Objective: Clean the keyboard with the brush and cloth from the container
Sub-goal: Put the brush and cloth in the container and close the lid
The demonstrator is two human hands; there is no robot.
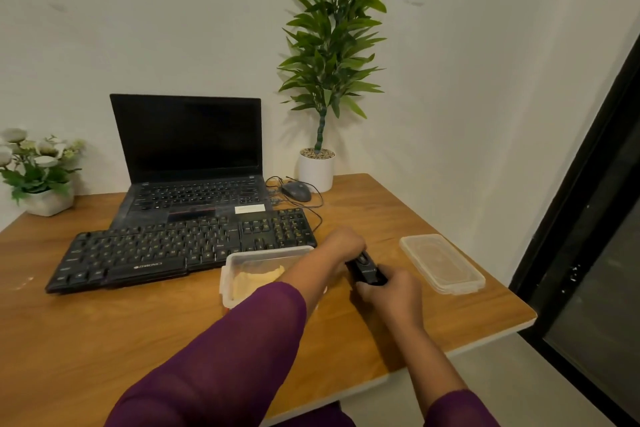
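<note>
A black keyboard (180, 250) lies across the wooden desk in front of a laptop. Just in front of its right end stands an open clear plastic container (242, 258) with a yellow cloth (258, 279) inside. To the right of the container, both hands hold a small black brush (367, 269). My left hand (343, 243) grips its far end, with the forearm crossing over the container. My right hand (389, 291) grips its near end. Most of the brush is hidden by the fingers.
The container's clear lid (441, 263) lies near the desk's right edge. An open black laptop (188, 156), a wired mouse (296, 191), a tall potted plant (317, 170) and a flower pot (48, 199) stand at the back. A dark door frame (588, 218) rises on the right.
</note>
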